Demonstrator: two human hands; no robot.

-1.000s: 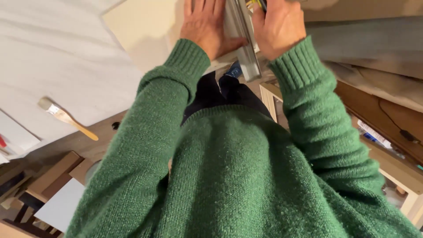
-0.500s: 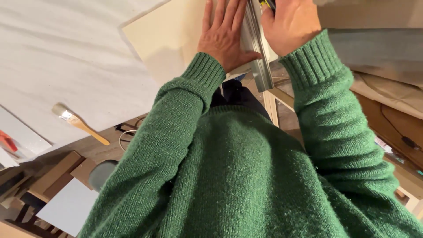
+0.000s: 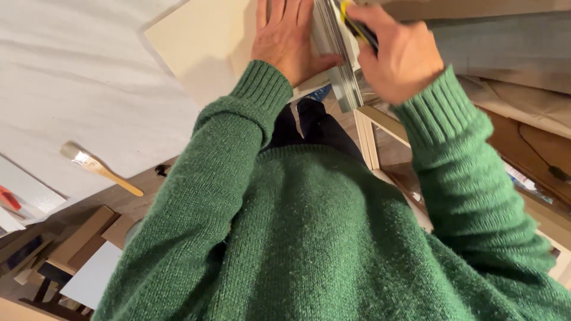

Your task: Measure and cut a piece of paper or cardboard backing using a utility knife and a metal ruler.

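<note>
Pressing the metal ruler (image 3: 339, 59), left hand (image 3: 288, 41); right hand (image 3: 398, 56) grips a cutter (image 3: 357, 24).

Left hand (image 3: 287, 37) fingertips and metal ruler (image 3: 336, 53) run off the top edge

Ruler (image 3: 339, 65) shiny metal; board (image 3: 202, 41) matt cream; brush (image 3: 98, 168) handle wood

Green knitted sweater (image 3: 309, 238), cream board (image 3: 208, 41), silvery metal ruler (image 3: 339, 65).
</note>
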